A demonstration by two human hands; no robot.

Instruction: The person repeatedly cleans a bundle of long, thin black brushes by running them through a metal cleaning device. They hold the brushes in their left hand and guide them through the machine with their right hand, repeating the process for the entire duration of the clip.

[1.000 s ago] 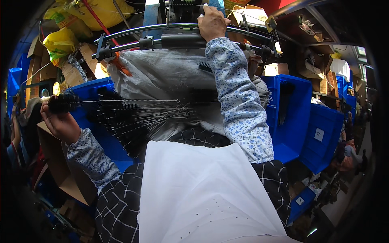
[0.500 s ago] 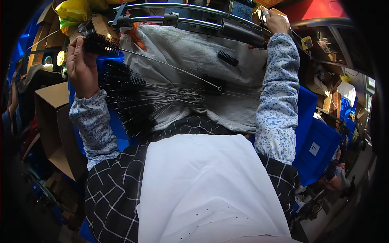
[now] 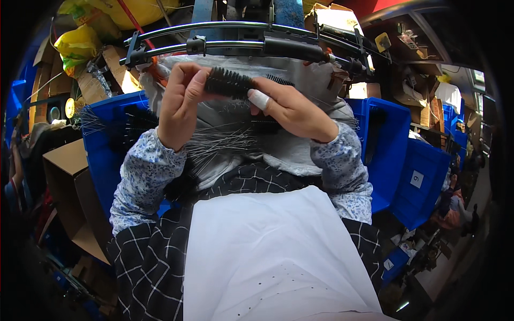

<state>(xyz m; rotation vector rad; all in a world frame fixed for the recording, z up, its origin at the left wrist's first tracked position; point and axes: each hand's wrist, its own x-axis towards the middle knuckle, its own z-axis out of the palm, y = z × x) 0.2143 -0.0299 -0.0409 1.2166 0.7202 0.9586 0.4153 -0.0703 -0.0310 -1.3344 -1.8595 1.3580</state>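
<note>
Both hands are raised over the grey cloth [image 3: 300, 150] on my lap and hold a twisted-wire brush [image 3: 230, 83] with thick black bristles. My left hand [image 3: 183, 101] pinches its left end between thumb and fingers. At its right end, my right hand [image 3: 294, 109] is closed, with white tape round one digit. The brush's wire stem is hidden. Beneath my hands lies a bundle of wire brushes [image 3: 219, 144], stems toward the middle and some bristle heads behind my left forearm. Another short black bristle piece [image 3: 279, 79] rests on the cloth beyond my right hand.
A machine with shiny metal rails [image 3: 235, 45] crosses just beyond my hands. One blue bin [image 3: 101, 160] stands at my left, with brushes in it; another blue bin [image 3: 388, 155] is at my right. A cardboard box [image 3: 67, 166] and yellow bags [image 3: 79, 48] lie farther left.
My left hand has moved right with the brush. My right hand has come back from the machine's right end to the brush. The view has shifted slightly.
</note>
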